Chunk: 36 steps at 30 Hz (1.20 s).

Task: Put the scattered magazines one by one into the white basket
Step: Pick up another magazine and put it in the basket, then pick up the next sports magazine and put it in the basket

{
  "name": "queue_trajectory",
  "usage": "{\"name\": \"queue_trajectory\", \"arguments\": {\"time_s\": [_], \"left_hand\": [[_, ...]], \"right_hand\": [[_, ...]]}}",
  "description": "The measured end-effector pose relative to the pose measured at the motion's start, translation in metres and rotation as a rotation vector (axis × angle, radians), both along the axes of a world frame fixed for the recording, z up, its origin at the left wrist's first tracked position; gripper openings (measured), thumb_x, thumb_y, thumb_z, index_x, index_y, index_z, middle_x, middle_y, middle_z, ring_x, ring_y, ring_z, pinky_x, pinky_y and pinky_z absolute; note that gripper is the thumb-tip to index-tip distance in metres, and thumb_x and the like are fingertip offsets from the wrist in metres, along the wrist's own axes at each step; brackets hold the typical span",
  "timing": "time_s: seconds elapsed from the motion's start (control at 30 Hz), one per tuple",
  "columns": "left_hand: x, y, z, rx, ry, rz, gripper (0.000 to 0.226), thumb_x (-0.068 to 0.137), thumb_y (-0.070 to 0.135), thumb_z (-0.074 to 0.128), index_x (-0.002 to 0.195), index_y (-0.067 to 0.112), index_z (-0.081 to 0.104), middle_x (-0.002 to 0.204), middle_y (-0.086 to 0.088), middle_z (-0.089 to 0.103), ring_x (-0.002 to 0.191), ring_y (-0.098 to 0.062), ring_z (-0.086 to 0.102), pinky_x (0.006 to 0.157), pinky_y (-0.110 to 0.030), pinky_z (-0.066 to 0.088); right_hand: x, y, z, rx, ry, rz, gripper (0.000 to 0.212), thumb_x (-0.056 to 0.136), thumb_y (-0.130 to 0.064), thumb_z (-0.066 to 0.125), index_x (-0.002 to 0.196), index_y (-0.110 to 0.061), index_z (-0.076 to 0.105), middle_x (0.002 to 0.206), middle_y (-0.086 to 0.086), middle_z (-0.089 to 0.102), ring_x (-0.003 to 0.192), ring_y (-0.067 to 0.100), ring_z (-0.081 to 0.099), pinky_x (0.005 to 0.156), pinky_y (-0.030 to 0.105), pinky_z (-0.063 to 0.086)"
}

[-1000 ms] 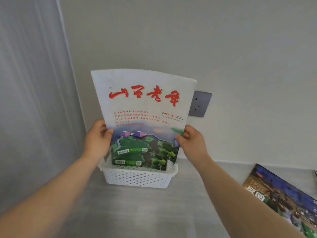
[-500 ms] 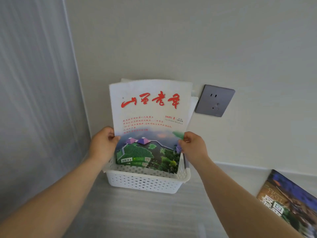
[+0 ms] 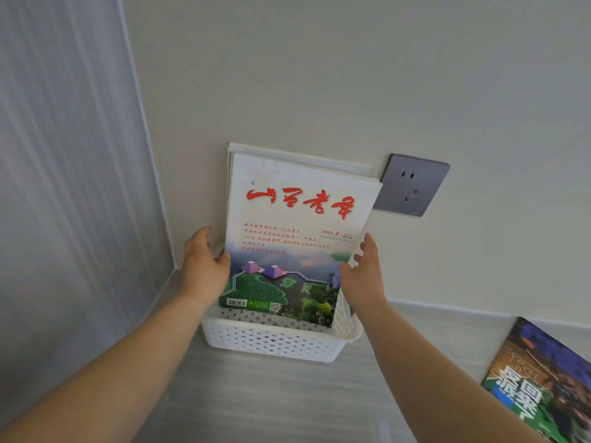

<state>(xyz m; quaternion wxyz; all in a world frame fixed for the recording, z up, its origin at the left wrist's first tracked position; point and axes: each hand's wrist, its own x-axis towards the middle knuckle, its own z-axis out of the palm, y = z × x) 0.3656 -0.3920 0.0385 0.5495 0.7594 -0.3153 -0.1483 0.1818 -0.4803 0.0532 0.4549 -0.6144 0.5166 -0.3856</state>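
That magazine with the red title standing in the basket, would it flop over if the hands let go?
Probably not: the magazine stands nearly upright, backed by others against the wall. It looks thin, so likely light and bendy. The white basket holds its bottom edge.

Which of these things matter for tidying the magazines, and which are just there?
Part of the job:
- white perforated plastic basket
- white magazine with red title, standing in the basket
- another white magazine behind it
- dark colourful magazine, lying flat at right
- left hand, right hand, fingers spread

Just there:
- grey wall socket
- grey curtain
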Motion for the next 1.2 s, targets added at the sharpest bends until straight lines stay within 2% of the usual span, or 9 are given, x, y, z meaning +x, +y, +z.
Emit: {"name": "queue_trajectory", "arguments": {"time_s": [0.13, 0.3, 0.53, 0.7, 0.8, 0.87, 1.03, 1.13, 1.2], "left_hand": [[-0.006, -0.005, 0.002, 0.030, 0.101, -0.233, 0.058, 0.087, -0.004, 0.043, 0.138, 0.018, 0.024, 0.140, -0.009, 0.042, 0.120, -0.020, 0.043, 0.091, -0.031, 0.043], [-0.006, -0.008, -0.003, 0.002, 0.181, -0.226, 0.055, 0.086, -0.007, 0.042, 0.133, 0.018, 0.028, 0.135, -0.010, 0.045, 0.126, -0.024, 0.039, 0.102, -0.040, 0.036], [-0.012, -0.006, -0.003, 0.031, 0.121, -0.259, 0.052, 0.082, -0.008, 0.049, 0.127, 0.012, 0.035, 0.129, -0.010, 0.049, 0.108, -0.015, 0.044, 0.089, -0.028, 0.037], [-0.025, 0.007, -0.006, 0.059, 0.077, -0.206, 0.045, 0.081, -0.007, 0.051, 0.122, 0.009, 0.040, 0.126, -0.013, 0.052, 0.101, -0.018, 0.049, 0.087, -0.030, 0.041], [-0.048, 0.020, -0.006, 0.111, -0.047, -0.128, 0.048, 0.080, -0.004, 0.052, 0.125, 0.010, 0.040, 0.130, -0.011, 0.048, 0.115, -0.025, 0.048, 0.094, -0.035, 0.040], [-0.075, 0.030, -0.004, 0.129, -0.147, -0.140, 0.050, 0.081, 0.000, 0.053, 0.128, 0.010, 0.040, 0.136, -0.010, 0.044, 0.125, -0.028, 0.042, 0.103, -0.039, 0.036], [-0.166, 0.052, -0.004, 0.149, -0.251, -0.433, 0.030, 0.085, 0.006, 0.052, 0.113, 0.013, 0.059, 0.118, 0.001, 0.058, 0.113, -0.017, 0.050, 0.091, -0.019, 0.031], [-0.217, 0.053, -0.009, 0.187, -0.187, -0.584, 0.023, 0.083, 0.000, 0.052, 0.099, 0.010, 0.066, 0.098, 0.004, 0.060, 0.097, -0.010, 0.052, 0.086, -0.012, 0.032], [-0.248, 0.050, -0.014, 0.216, -0.138, -0.638, 0.022, 0.082, -0.004, 0.051, 0.094, 0.006, 0.066, 0.093, -0.001, 0.063, 0.092, -0.012, 0.055, 0.088, -0.016, 0.037]], "right_hand": [[0.005, 0.002, 0.007, 0.055, -0.096, 0.115, 0.073, 0.078, 0.017, 0.041, 0.136, -0.025, 0.023, 0.109, -0.003, 0.043, 0.079, 0.014, 0.045, 0.049, 0.010, 0.045], [0.009, 0.004, 0.012, 0.032, -0.131, 0.143, 0.079, 0.079, 0.017, 0.040, 0.141, -0.026, 0.015, 0.125, 0.006, 0.043, 0.101, 0.023, 0.046, 0.043, 0.005, 0.041], [0.002, 0.000, 0.017, 0.010, -0.063, 0.144, 0.068, 0.080, 0.016, 0.038, 0.139, -0.015, 0.023, 0.132, 0.012, 0.046, 0.074, 0.012, 0.047, 0.059, 0.017, 0.047], [-0.026, 0.010, 0.023, -0.032, 0.036, 0.196, 0.068, 0.083, 0.012, 0.043, 0.140, -0.015, 0.018, 0.132, 0.006, 0.043, 0.106, 0.021, 0.053, 0.064, 0.012, 0.048], [-0.063, 0.016, 0.014, -0.047, 0.127, 0.144, 0.066, 0.085, 0.006, 0.043, 0.142, -0.014, 0.016, 0.145, 0.005, 0.032, 0.134, 0.024, 0.030, 0.102, 0.024, 0.034], [-0.099, 0.023, 0.002, -0.033, 0.147, 0.081, 0.062, 0.086, 0.007, 0.040, 0.141, -0.015, 0.021, 0.148, 0.006, 0.031, 0.134, 0.022, 0.030, 0.106, 0.032, 0.030], [-0.206, 0.043, -0.032, 0.043, 0.273, -0.104, 0.052, 0.086, 0.002, 0.040, 0.135, -0.015, 0.037, 0.135, 0.012, 0.047, 0.116, 0.029, 0.050, 0.081, 0.028, 0.041], [-0.277, 0.053, -0.052, 0.130, 0.388, -0.215, 0.049, 0.086, -0.001, 0.041, 0.133, -0.018, 0.040, 0.115, 0.015, 0.059, 0.068, 0.022, 0.058, 0.053, 0.025, 0.046], [-0.324, 0.061, -0.061, 0.137, 0.531, -0.281, 0.046, 0.088, -0.006, 0.042, 0.132, -0.018, 0.041, 0.121, 0.014, 0.058, 0.057, 0.013, 0.052, 0.044, 0.021, 0.042]]}}
